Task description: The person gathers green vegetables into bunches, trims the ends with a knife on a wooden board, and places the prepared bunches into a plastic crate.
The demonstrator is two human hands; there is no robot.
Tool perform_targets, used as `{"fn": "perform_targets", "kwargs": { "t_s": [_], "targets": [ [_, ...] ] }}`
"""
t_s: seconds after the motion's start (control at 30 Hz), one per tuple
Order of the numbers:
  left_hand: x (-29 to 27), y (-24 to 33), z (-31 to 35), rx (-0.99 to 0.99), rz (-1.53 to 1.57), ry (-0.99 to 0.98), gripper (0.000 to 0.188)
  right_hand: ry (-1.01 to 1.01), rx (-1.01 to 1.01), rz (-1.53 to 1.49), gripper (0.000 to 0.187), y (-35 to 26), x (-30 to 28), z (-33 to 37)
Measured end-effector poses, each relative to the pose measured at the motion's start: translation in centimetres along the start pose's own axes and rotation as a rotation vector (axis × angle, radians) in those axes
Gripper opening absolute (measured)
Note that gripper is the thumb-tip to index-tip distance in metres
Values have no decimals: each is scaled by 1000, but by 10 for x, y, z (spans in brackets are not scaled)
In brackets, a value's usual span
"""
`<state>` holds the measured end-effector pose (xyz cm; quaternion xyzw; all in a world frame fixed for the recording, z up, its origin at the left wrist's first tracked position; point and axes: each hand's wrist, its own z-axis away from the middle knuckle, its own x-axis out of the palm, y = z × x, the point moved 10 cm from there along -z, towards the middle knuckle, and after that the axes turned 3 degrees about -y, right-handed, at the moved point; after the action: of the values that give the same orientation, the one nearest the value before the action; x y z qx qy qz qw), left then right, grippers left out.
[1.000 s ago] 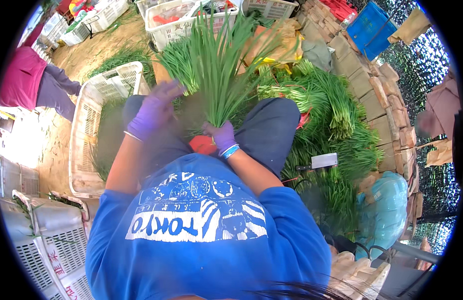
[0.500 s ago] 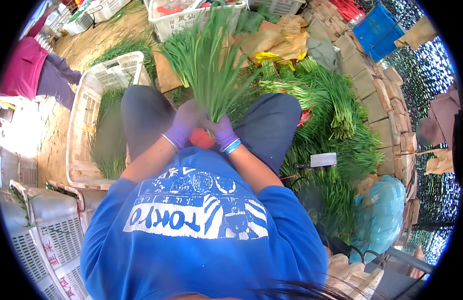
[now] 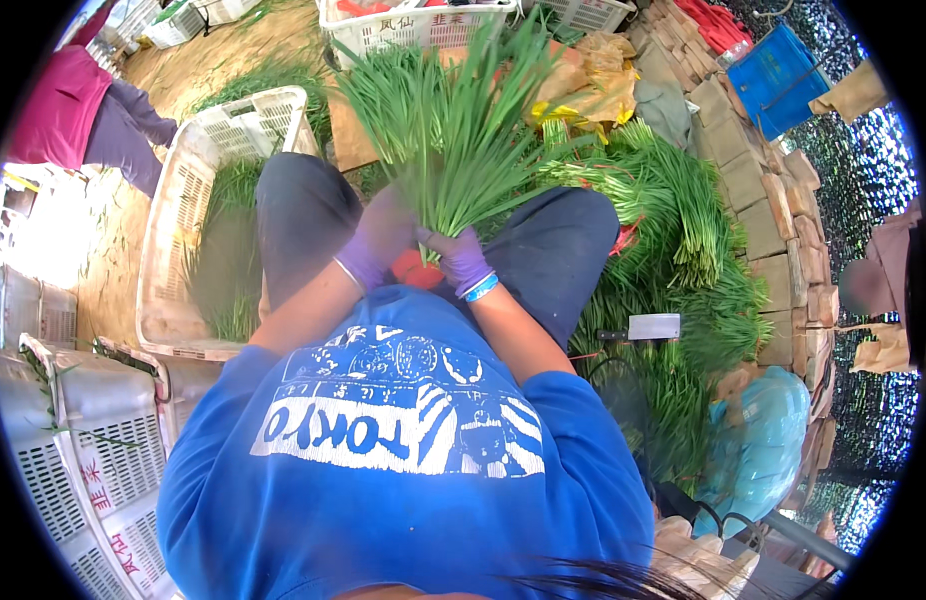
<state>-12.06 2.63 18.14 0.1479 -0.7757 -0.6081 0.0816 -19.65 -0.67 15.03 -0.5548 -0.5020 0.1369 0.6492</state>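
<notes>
A big bunch of green chives [image 3: 458, 150] stands up between my knees, its leaves fanned out away from me. My left hand [image 3: 380, 238], in a purple glove, is closed on the left side of the bunch; a blurred spot covers part of it. Wrapped round the stalk ends at the right is my right hand [image 3: 461, 260], gloved in purple too, with a blue band at the wrist. Something red [image 3: 417, 270] shows just below the two hands, partly hidden. The lowest stalk ends are mostly covered by my fingers.
Bundled chives [image 3: 683, 220] are heaped at my right, with a cleaver [image 3: 643, 328] lying on them. A white crate [image 3: 163, 290] holding loose greens stands at my left. Beyond the heap runs a brick edge [image 3: 758, 225]. A person [image 3: 58, 115] in pink bends at the far left.
The bunch has spread wider and leans further to the right. My hands have shifted slightly apart, both still on the stalks. The whole view has moved a little.
</notes>
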Motion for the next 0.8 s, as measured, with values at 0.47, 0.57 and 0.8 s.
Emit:
{"fn": "perform_targets", "kwargs": {
  "t_s": [0.47,0.57,0.8],
  "targets": [
    [-10,31,13,-183,346,244,43,1,160,-299,22,-3,6,8],
    [-4,30,13,-311,99,193,31,-1,146,-291,22,4,-3,8],
    [-18,-18,17,-537,-34,177,8,65,107,-302,26,-2,4,7]
  ]
}}
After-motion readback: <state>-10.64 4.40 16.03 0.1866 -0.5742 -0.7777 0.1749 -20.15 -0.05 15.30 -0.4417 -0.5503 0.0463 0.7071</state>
